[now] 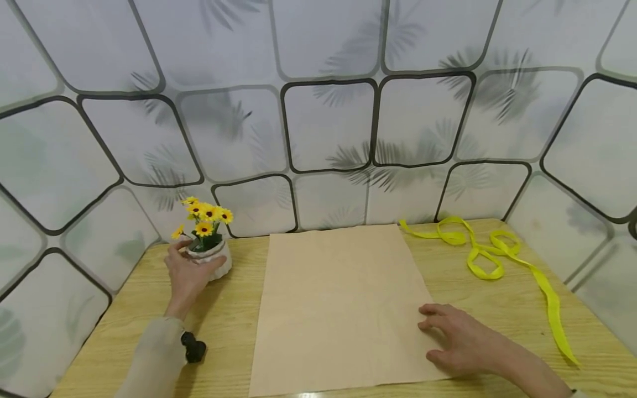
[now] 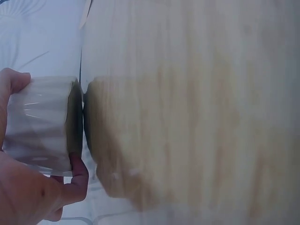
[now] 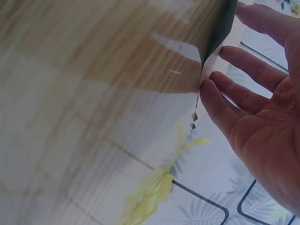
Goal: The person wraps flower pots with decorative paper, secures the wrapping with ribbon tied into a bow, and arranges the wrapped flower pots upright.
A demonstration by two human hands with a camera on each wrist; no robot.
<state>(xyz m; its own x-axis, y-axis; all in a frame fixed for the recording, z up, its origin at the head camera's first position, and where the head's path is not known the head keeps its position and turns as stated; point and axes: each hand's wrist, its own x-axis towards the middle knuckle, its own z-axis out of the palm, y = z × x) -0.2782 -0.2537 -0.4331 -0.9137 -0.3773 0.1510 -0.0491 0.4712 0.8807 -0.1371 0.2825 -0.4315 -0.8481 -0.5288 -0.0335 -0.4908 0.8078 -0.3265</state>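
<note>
At the back left, a white pot (image 1: 224,264) holds yellow artificial-looking flowers (image 1: 204,218) with dark centres. My left hand (image 1: 188,276) grips this flowerpot, thumb on its near right side and fingers round the far left. In the left wrist view, the base of the pot (image 2: 42,119) is close over the table, above its reflection. A large sheet of tan wrapping paper (image 1: 338,309) lies flat in the middle. On its right edge rests my right hand (image 1: 463,342), fingers spread and slightly bent; the right wrist view shows fingertips (image 3: 208,89) right at the paper's edge.
A bright yellow ribbon (image 1: 553,309) lies in loose loops along the right of the wooden table (image 1: 234,331). Patterned wall covering (image 1: 328,127) closes in the back and both sides. A small black device (image 1: 193,347) sits on my left wrist.
</note>
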